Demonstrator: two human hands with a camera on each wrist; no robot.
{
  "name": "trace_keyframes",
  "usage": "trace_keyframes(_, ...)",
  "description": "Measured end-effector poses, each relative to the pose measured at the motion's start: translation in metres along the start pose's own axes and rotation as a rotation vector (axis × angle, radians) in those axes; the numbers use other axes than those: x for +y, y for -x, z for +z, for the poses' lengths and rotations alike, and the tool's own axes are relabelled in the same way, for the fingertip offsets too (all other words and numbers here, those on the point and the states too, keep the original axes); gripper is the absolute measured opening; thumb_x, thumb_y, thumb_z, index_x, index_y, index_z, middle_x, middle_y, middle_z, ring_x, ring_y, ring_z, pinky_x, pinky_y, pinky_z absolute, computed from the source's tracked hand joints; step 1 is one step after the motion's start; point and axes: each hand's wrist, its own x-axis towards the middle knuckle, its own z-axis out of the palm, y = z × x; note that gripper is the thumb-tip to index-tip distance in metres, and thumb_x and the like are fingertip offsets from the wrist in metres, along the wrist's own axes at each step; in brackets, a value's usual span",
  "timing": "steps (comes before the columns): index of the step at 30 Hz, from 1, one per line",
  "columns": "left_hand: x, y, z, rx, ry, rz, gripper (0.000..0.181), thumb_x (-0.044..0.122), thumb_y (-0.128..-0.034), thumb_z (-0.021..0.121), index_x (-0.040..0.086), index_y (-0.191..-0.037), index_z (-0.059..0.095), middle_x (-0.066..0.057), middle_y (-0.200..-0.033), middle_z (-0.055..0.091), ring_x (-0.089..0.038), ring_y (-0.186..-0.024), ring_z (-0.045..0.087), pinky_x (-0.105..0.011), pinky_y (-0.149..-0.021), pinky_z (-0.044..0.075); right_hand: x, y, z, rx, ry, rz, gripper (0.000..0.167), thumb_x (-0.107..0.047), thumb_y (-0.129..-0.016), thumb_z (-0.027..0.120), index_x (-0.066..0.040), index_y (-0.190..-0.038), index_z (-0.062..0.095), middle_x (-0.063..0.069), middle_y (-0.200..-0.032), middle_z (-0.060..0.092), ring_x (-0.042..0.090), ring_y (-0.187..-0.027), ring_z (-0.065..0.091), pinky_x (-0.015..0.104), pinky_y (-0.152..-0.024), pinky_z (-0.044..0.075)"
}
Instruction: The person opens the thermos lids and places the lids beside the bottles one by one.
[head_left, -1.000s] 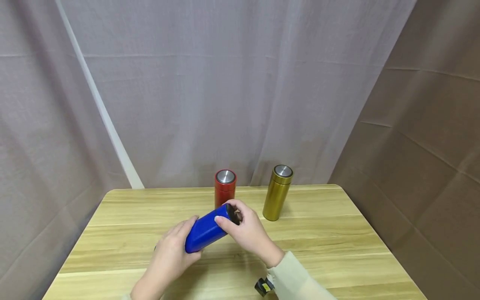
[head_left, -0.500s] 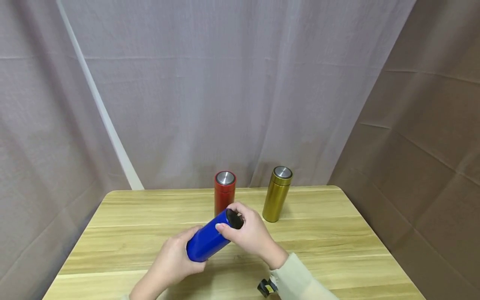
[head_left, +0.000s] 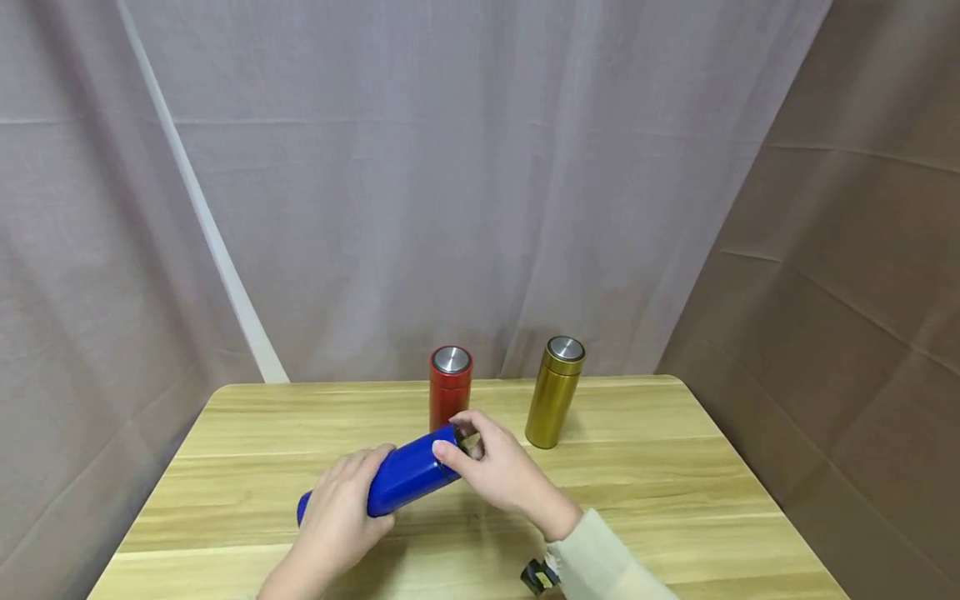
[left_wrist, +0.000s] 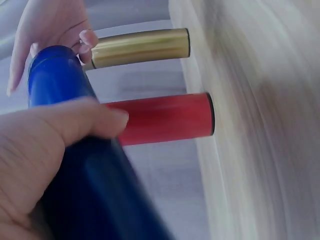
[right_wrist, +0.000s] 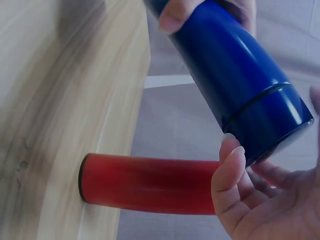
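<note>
Blue bottle (head_left: 411, 477): in the lower centre of the head view, held up off the table (head_left: 667, 483), tilted, top end raised toward the right, foot end peeking out past the left hand (head_left: 339, 507).
Cap (right_wrist: 275, 120): seated on the blue bottle, with a thin dark seam at lower right of the right wrist view.
Left hand: wrapped around the lower part of the blue bottle, gripping, with thumb across its side in the left wrist view.
Right hand (head_left: 501, 471): at the top end, pinching the cap between thumb and curled fingers; partly hidden in the head view.
Red bottle (head_left: 450, 402): upright on the table behind the blue bottle, silver-topped, foot hidden in the head view.
Gold bottle (head_left: 553, 404): standing to the right of the red bottle, apart from it, also silver-topped.
Sleeve (head_left: 603, 562): pale, around the right forearm, at the bottom edge.
Black device (head_left: 537, 575): just beside the cuff.
Backdrop: greyish curtain (head_left: 375, 208) across the top, brown cloth (head_left: 847, 317) at right.
</note>
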Motion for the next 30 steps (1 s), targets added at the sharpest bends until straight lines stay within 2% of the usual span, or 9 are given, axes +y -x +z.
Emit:
trace_keyframes(3, -0.001, -0.001, 0.001, 0.101, -0.082, 0.078, 0.083, 0.018, -0.0506, 0.09, 0.014, -0.128, 0.059, -0.011, -0.112, 0.058, -0.032, -0.1, 0.055, -0.051, -0.085, 0.045, 0.002, 0.0, 0.002, 0.008, -0.021, 0.026, 0.051, -0.06, -0.089, 0.056, -0.02, -0.12, 0.056, -0.003, -0.092, 0.058, 0.014, -0.071, 0.054, 0.029, -0.059, 0.047)
trace_keyframes(6, -0.002, -0.002, 0.003, 0.147, -0.08, 0.11, 0.085, 0.018, -0.0499, 0.09, 0.012, -0.128, 0.058, -0.009, -0.105, 0.056, -0.03, -0.095, 0.054, -0.049, -0.085, 0.045, 0.002, 0.0, 0.002, 0.02, -0.058, 0.036, 0.048, -0.059, -0.088, 0.059, -0.022, -0.118, 0.057, -0.002, -0.089, 0.058, 0.014, -0.065, 0.053, 0.028, -0.053, 0.046)
trace_keyframes(10, -0.001, -0.003, 0.003, 0.148, -0.072, 0.112, 0.082, 0.022, -0.053, 0.091, 0.012, -0.127, 0.057, -0.004, -0.102, 0.06, -0.026, -0.093, 0.059, -0.048, -0.085, 0.048, 0.001, 0.0, 0.001, 0.05, -0.101, 0.055, 0.046, -0.059, -0.085, 0.063, -0.024, -0.114, 0.058, 0.001, -0.083, 0.056, 0.014, -0.058, 0.05, 0.027, -0.047, 0.043)
trace_keyframes(13, -0.002, -0.002, 0.002, 0.141, -0.069, 0.111, 0.077, 0.025, -0.0549, 0.09, 0.013, -0.124, 0.059, -0.002, -0.105, 0.063, -0.025, -0.094, 0.062, -0.048, -0.08, 0.052, 0.001, 0.0, 0.001, 0.067, -0.108, 0.063, 0.043, -0.06, -0.083, 0.065, -0.026, -0.109, 0.059, 0.001, -0.08, 0.055, 0.012, -0.056, 0.048, 0.026, -0.046, 0.041)
trace_keyframes(19, -0.004, -0.002, 0.0, 0.115, -0.029, 0.129, 0.075, 0.023, -0.0541, 0.091, 0.012, -0.122, 0.061, -0.002, -0.108, 0.065, -0.023, -0.095, 0.063, -0.045, -0.079, 0.053, 0.002, 0.002, 0.0, 0.054, -0.089, 0.01, 0.044, -0.058, -0.082, 0.068, -0.026, -0.111, 0.059, 0.0, -0.083, 0.057, 0.014, -0.06, 0.051, 0.027, -0.048, 0.043)
trace_keyframes(22, -0.006, -0.002, -0.001, 0.082, 0.005, 0.114, 0.074, 0.023, -0.0533, 0.091, 0.012, -0.121, 0.063, -0.001, -0.107, 0.066, -0.022, -0.096, 0.064, -0.044, -0.081, 0.053, 0.001, 0.003, -0.003, 0.026, -0.024, -0.052, 0.05, -0.058, -0.082, 0.067, -0.026, -0.119, 0.058, -0.005, -0.094, 0.059, 0.016, -0.072, 0.055, 0.027, -0.058, 0.047)
trace_keyframes(25, -0.009, -0.002, -0.003, 0.018, 0.051, 0.082, 0.071, 0.024, -0.0553, 0.091, 0.013, -0.12, 0.064, 0.0, -0.109, 0.067, -0.021, -0.098, 0.063, -0.044, -0.083, 0.052, 0.0, 0.003, -0.008, -0.027, 0.045, -0.123, 0.054, -0.058, -0.084, 0.066, -0.026, -0.126, 0.055, -0.01, -0.108, 0.058, 0.014, -0.086, 0.056, 0.028, -0.069, 0.049)
trace_keyframes(27, -0.011, -0.003, -0.006, -0.055, 0.097, 0.052, 0.072, 0.027, -0.0575, 0.091, 0.013, -0.122, 0.063, 0.0, -0.111, 0.067, -0.02, -0.099, 0.063, -0.043, -0.084, 0.052, -0.002, 0.004, -0.011, -0.082, 0.087, -0.167, 0.055, -0.056, -0.085, 0.065, -0.028, -0.13, 0.051, -0.011, -0.116, 0.055, 0.012, -0.094, 0.056, 0.029, -0.075, 0.051)
trace_keyframes(30, -0.016, -0.002, -0.009, -0.208, 0.186, -0.003, 0.073, 0.035, -0.0623, 0.09, 0.013, -0.125, 0.061, -0.001, -0.115, 0.066, -0.018, -0.099, 0.063, -0.042, -0.084, 0.053, -0.004, 0.006, -0.013, -0.169, 0.137, -0.232, 0.057, -0.051, -0.087, 0.065, -0.03, -0.135, 0.045, -0.009, -0.126, 0.051, 0.011, -0.105, 0.054, 0.033, -0.086, 0.05)
